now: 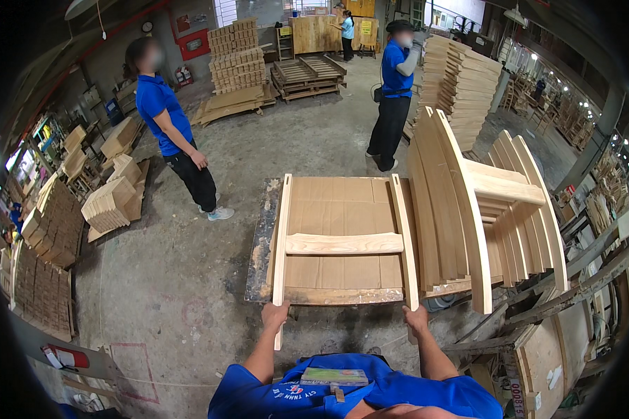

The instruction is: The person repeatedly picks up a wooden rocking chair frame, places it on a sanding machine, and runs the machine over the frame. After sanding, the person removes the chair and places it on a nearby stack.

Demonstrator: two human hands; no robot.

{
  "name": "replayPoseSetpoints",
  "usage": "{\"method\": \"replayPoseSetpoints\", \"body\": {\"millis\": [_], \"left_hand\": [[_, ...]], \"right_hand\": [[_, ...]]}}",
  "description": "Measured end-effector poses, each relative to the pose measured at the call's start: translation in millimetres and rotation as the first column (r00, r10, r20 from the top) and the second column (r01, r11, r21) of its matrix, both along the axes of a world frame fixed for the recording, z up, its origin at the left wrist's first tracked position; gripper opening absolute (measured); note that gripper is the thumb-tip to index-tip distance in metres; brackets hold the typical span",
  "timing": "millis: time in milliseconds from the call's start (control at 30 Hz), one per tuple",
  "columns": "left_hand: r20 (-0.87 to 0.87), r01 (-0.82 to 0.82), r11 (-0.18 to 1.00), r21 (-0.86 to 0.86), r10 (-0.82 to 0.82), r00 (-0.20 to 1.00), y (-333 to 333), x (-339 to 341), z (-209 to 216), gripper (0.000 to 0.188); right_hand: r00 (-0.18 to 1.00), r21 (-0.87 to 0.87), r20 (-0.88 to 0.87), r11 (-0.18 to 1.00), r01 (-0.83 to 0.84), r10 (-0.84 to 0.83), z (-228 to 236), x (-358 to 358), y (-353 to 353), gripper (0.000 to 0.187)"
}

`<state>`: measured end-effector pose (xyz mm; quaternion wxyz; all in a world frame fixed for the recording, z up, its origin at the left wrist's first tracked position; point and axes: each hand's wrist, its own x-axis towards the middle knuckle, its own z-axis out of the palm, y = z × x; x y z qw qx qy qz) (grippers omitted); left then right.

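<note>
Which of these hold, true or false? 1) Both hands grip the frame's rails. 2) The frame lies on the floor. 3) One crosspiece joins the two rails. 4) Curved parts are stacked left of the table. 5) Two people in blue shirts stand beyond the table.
1) True: the left hand holds the near end of the left rail, the right hand that of the right rail.
2) False: the frame lies on the table, its near ends overhanging.
3) True: one crosspiece spans the rails.
4) False: the curved parts stand on the right of the table.
5) True: one person stands far left, another far right by a stack of boards.
</note>
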<state>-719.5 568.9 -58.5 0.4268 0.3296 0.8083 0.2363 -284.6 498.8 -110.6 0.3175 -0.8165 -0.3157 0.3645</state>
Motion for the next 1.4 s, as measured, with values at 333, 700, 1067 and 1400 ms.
{"method": "replayPoseSetpoints", "body": {"millis": [333,700,1067,1400], "left_hand": [[-0.021,0.007,1.000,-0.008,-0.007,1.000,0,0,2,0.047],[-0.033,0.031,1.000,-0.003,-0.031,0.999,0,3,5,0.047],[-0.005,0.024,1.000,0.004,-0.024,1.000,0,2,6,0.046],[0.007,0.034,0.999,-0.003,-0.034,0.999,2,8,7,0.047]], "right_hand": [[0.999,0.011,-0.053,1.000,-0.002,0.003,-13,4,1,0.024],[0.998,0.112,0.064,0.993,-0.035,0.028,-40,13,2,0.026],[1.000,-0.032,0.022,0.999,0.007,-0.006,-21,9,1,0.043],[1.000,0.079,0.016,0.997,0.016,-0.017,-29,16,-3,0.029]]}}
